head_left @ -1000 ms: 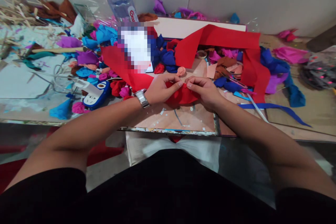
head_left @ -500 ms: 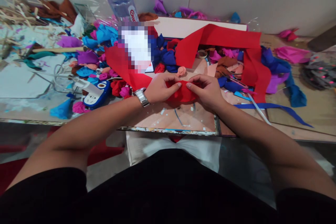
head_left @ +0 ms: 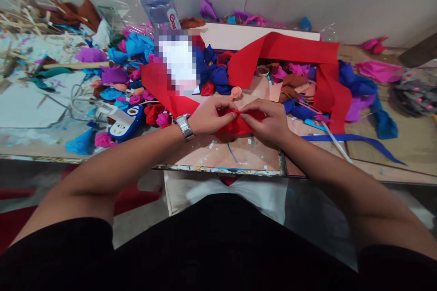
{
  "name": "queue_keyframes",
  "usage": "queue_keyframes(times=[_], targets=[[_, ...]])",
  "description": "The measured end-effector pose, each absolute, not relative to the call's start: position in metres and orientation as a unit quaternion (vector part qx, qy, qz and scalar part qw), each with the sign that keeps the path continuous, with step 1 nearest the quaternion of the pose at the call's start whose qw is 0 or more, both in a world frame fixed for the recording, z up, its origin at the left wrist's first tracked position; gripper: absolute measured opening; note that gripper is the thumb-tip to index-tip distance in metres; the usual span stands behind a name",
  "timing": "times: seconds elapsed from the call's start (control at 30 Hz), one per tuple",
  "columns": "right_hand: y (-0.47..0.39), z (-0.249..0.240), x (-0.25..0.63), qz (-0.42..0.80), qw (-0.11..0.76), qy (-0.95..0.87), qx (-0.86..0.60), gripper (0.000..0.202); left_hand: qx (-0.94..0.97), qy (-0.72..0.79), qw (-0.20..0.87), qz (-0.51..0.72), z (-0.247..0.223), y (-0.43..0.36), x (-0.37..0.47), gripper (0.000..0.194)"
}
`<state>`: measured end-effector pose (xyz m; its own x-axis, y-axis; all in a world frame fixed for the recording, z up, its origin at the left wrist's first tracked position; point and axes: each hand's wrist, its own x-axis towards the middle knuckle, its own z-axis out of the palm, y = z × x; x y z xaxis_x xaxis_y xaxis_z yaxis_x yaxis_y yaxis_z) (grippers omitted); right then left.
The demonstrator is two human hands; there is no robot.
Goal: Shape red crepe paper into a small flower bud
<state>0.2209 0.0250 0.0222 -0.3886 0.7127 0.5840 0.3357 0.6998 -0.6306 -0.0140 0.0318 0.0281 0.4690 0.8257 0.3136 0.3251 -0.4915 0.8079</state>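
Observation:
Between my two hands is a small piece of red crepe paper (head_left: 235,127), pinched at its upper edge. My left hand (head_left: 213,116), with a metal watch on the wrist, closes thumb and fingers on its left side. From the other side my right hand (head_left: 268,120) grips it, thumb tip close to the left one. The fingertips partly hide the paper. Just beyond the hands sits a peach paper rosebud (head_left: 235,93). A long red crepe strip (head_left: 285,47) lies folded behind, and another red strip (head_left: 167,91) runs beside my left hand.
A clear bottle (head_left: 159,9) stands at the back left, near a blurred white patch (head_left: 179,63). A blue-and-white power strip (head_left: 126,122) with cables lies left. Several coloured paper flowers cover the table. At right are a blue ribbon (head_left: 355,138) and cardboard (head_left: 409,145).
My thumbs and fingertips have drawn closer together at the middle of the red paper, gathering its upper edge. The other things lie as before.

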Motion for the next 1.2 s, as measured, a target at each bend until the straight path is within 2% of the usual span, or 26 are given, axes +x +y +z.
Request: queue_keyframes(times=[0.3, 0.53, 0.83, 1.2], targets=[[0.0253, 0.0217, 0.2214, 0.206, 0.447, -0.819, -0.295, 0.011, 0.792, 0.348, 0.362, 0.349, 0.0287, 0.0319, -0.0154, 0.023], [0.0238, 0.023, 0.2214, 0.23, 0.423, -0.81, -0.336, 0.014, 0.774, 0.355, 0.367, 0.375, 0.03, 0.0295, -0.0123, 0.04], [0.0231, 0.0209, 0.2219, 0.188, 0.425, -0.811, -0.356, 0.012, 0.781, 0.384, 0.311, 0.383, 0.0313, 0.0255, -0.0112, 0.036], [0.0234, 0.0215, 0.2225, 0.168, 0.437, -0.809, -0.354, 0.01, 0.776, 0.394, 0.308, 0.385, 0.0287, 0.0273, -0.0101, 0.034]])
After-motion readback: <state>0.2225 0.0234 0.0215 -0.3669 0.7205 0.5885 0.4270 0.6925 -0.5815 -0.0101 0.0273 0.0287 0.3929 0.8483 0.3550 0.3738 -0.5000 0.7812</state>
